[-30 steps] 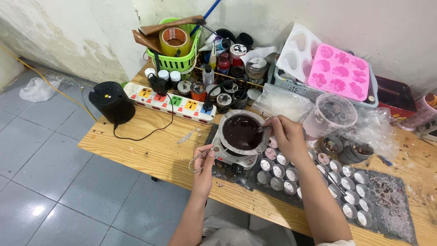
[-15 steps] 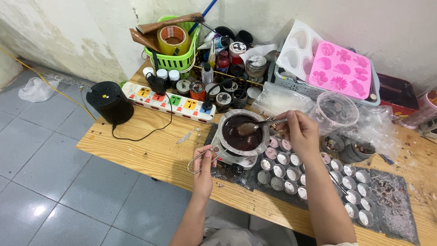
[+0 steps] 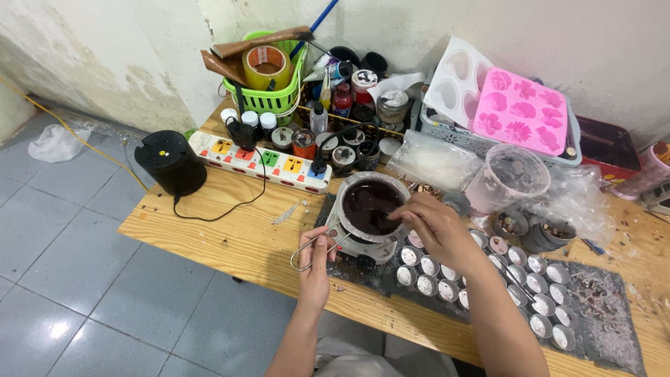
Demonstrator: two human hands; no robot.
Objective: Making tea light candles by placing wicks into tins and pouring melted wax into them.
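Note:
A small metal pot [image 3: 360,183] of dark brown liquid sits on a little heater [image 3: 363,246] on the wooden table [image 3: 230,230]. My left hand [image 3: 315,250] grips the pot's wire handle [image 3: 307,246] at the near left. My right hand [image 3: 427,225] reaches over the pot's right rim with its fingers closed; the spoon it held a moment ago is hidden under the fingers. Just right of the pot lie rows of small round metal cups [image 3: 481,276] with pale filling.
A multicoloured power strip [image 3: 259,159], a black round device [image 3: 167,162] and a green basket [image 3: 269,94] with tape stand behind. Jars and bottles [image 3: 342,126], pink [image 3: 520,112] and white [image 3: 457,73] moulds, a clear plastic cup [image 3: 513,173] and crumpled plastic [image 3: 572,199] crowd the back right.
My right hand lifted a spoon of dark liquid out over the pot, then came back down to the pot's right rim. My left hand has stayed on the wire handle.

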